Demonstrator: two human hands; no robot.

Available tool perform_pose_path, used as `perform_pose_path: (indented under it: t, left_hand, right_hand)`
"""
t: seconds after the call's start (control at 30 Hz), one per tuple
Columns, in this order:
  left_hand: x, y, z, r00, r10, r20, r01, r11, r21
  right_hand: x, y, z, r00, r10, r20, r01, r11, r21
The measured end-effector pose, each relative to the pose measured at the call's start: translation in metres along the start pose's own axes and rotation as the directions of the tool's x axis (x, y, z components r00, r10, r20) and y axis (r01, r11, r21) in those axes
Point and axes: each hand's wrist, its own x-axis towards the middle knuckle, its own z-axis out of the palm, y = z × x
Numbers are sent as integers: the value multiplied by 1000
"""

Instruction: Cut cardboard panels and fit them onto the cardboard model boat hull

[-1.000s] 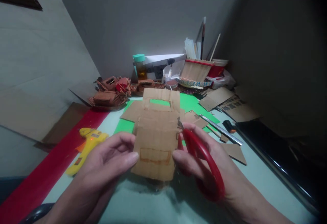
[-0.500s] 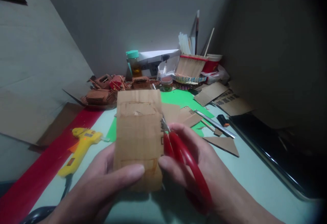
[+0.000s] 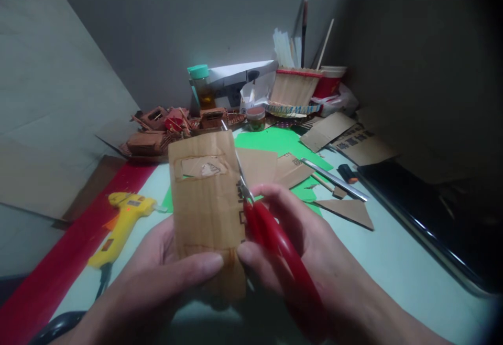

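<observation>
My left hand (image 3: 165, 277) grips a brown cardboard piece (image 3: 206, 208) low on its left side, thumb lying across the front. A rectangular opening goes through the card near its top, and a crease line crosses it lower down. Red-handled scissors (image 3: 281, 245) are in my right hand (image 3: 304, 235), their metal blades pointing up along the card's right edge. My right thumb touches that edge. Whether the blades are parted is hard to make out. Dark printed marks run down the card's right side.
A yellow glue gun (image 3: 121, 227) lies at left with its cord. Cardboard offcuts (image 3: 293, 172) and a metal strip (image 3: 334, 179) rest around a green sheet (image 3: 271, 138). Brown cardboard models (image 3: 147, 143), a jar (image 3: 256, 118) and a stick holder (image 3: 296, 88) stand behind. A black device (image 3: 420, 219) is at right.
The cardboard has tilted so its top opening now shows the table through it. Its top has shifted left, and the scissor blades show more beside its right edge. Both hands keep their grips.
</observation>
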Motion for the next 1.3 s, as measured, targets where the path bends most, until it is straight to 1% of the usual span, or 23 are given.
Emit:
perform_pose_path:
  t: [0.07, 0.13, 0.2, 0.27, 0.3, 0.33, 0.4, 0.47, 0.57, 0.7, 0.77, 0.87, 0.93, 0.97, 1.03, 1.1, 1.17, 1.23, 1.3]
  left_hand:
    - [0, 0, 0, 1000, 0, 20, 0, 1000, 9]
    - [1, 1, 0, 999, 11, 49, -11, 1000, 11]
    - [2, 0, 0, 997, 12, 70, -12, 1000, 8]
    - [3, -1, 0, 996, 18, 85, -16, 1000, -16]
    - [3, -1, -1, 996, 20, 89, -18, 1000, -23]
    - [3, -1, -1, 996, 20, 92, -18, 1000, -25]
    - [2, 0, -1, 997, 19, 81, -18, 1000, -19]
    - [-1, 1, -1, 999, -6, 34, 7, 1000, -22]
    - [-4, 2, 0, 999, -31, -9, 30, 998, -59]
    - [-5, 3, 0, 999, 27, -24, -28, 999, -43]
    - [-5, 3, 0, 997, 34, -73, -35, 999, -4]
    - [-4, 4, 2, 982, 66, -175, -60, 997, 39]
    - [-4, 3, 3, 968, 89, -234, -80, 996, 46]
    - [-4, 2, 3, 966, 90, -242, -84, 996, 33]
    - [-3, 1, 3, 970, 93, -226, -95, 995, 4]
    - [-3, 0, 4, 972, 150, -184, -152, 988, 2]
    - [-3, 0, 4, 968, 201, -152, -199, 980, 27]
    - [-3, 1, 5, 977, 181, -115, -185, 983, -22]
    - [-2, 1, 6, 989, 139, -56, -145, 981, -127]
  right_hand:
    - [2, 9, -1, 997, -71, -4, 71, 997, 30]
    - [3, 14, 0, 996, -88, 2, 88, 995, 38]
    - [3, 11, 2, 997, -72, -3, 72, 995, 66]
    - [2, 1, 6, 1000, 8, -26, -6, 997, 82]
    - [2, -5, 8, 997, 72, -42, -69, 995, 77]
    - [1, -12, 10, 987, 147, -60, -144, 988, 63]
    - [-1, -24, 13, 963, 257, -80, -255, 966, 28]
    - [-2, -30, 14, 952, 292, -89, -291, 956, 17]
    - [-2, -29, 10, 967, 244, -70, -244, 970, 17]
    - [-1, -23, 4, 989, 143, -38, -142, 990, 26]
    - [-2, -21, 2, 991, 136, -5, -136, 990, 33]
    - [-4, -20, 2, 984, 162, 75, -166, 985, 52]
    - [-4, -19, 3, 980, 178, 92, -184, 981, 58]
    - [-4, -17, 4, 980, 180, 83, -185, 981, 55]
    - [-3, -15, 5, 985, 169, 40, -171, 984, 45]
    - [-3, -14, 6, 989, 150, 13, -151, 988, 35]
    - [-3, -14, 6, 990, 139, 11, -139, 990, 32]
    - [-4, -16, 6, 988, 156, 7, -156, 987, 28]
    - [-4, -17, 6, 986, 170, -3, -169, 985, 25]
